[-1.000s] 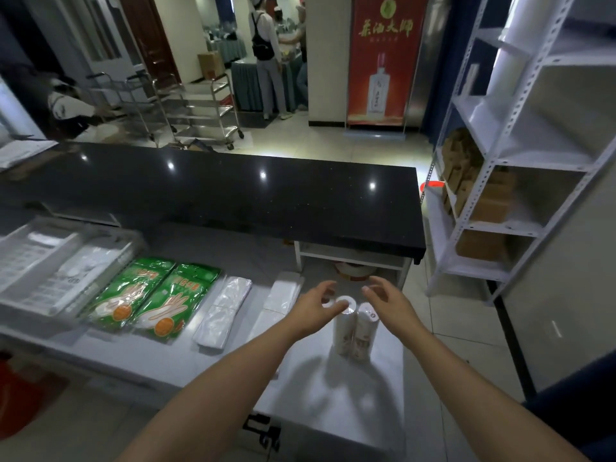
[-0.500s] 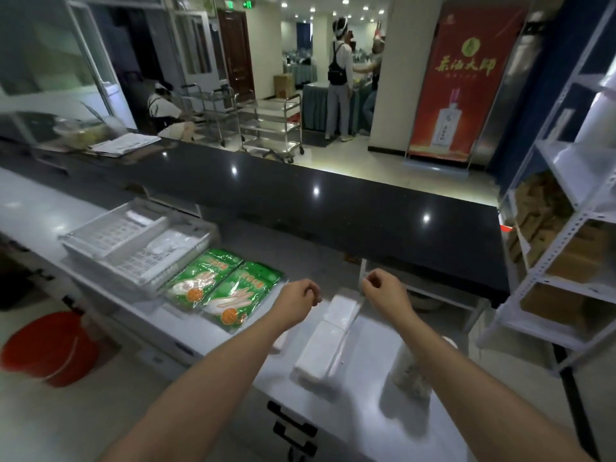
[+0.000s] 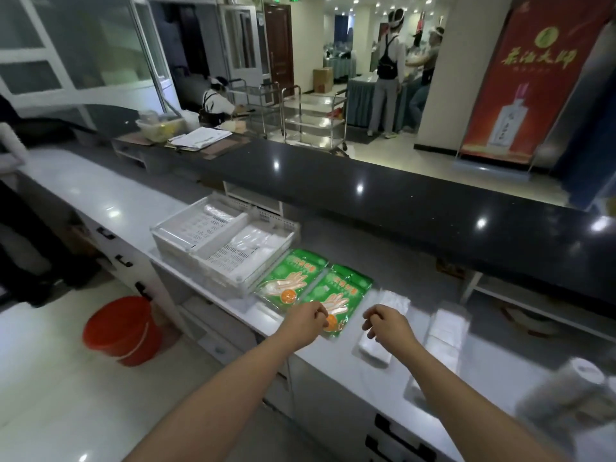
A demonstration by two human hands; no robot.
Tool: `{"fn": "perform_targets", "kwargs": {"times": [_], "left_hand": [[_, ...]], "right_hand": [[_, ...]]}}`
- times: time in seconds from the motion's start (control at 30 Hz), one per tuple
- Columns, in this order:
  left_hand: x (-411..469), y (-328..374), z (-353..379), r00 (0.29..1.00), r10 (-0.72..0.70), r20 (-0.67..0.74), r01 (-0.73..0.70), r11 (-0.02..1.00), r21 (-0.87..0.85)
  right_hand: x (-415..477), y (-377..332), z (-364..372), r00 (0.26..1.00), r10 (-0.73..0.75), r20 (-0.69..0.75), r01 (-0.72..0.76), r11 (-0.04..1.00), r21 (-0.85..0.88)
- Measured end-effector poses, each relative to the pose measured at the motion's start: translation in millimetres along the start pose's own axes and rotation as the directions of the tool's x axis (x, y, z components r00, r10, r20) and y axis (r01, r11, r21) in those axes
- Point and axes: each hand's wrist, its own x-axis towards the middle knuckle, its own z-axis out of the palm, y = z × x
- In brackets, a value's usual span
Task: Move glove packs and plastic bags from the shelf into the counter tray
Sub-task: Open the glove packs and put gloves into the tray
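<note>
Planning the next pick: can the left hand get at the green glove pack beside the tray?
Probably yes: the left hand hovers just short of the glove pack, which lies flat, uncovered, beside the tray.

Restaurant service station; black pass counter (image 3: 366, 201), steel trolleys (image 3: 313, 118), liquor banner (image 3: 523, 78) beyond.

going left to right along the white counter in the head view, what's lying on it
white tray → first green glove pack → second green glove pack → flat bag pack → white bag stack → rolls
</note>
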Motion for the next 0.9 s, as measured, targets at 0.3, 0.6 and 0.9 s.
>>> {"fn": "perform_targets", "kwargs": {"times": [0.3, 0.6, 0.9], "left_hand": [[11.5, -78.7, -43.2, 0.998, -0.048, -0.043, 0.052, 0.995, 0.083], [53.3, -122.5, -88.9, 1.0, -0.023, 0.021, 0.015, 0.937, 0.35], [127.0, -141.2, -111.2, 0.989, 0.054, 0.14, -0.126, 0.802, 0.584]], "right_hand": [[37.3, -28.8, 78.3, 0.997, -0.003, 0.072, 0.008, 0.997, -0.073], [108.5, -56.5, 135.7, 0.98, -0.036, 0.195, 0.061, 0.991, -0.123], [174.1, -63.6, 164.1, 0.977, -0.018, 0.212, 0.063, 0.976, -0.208]]}}
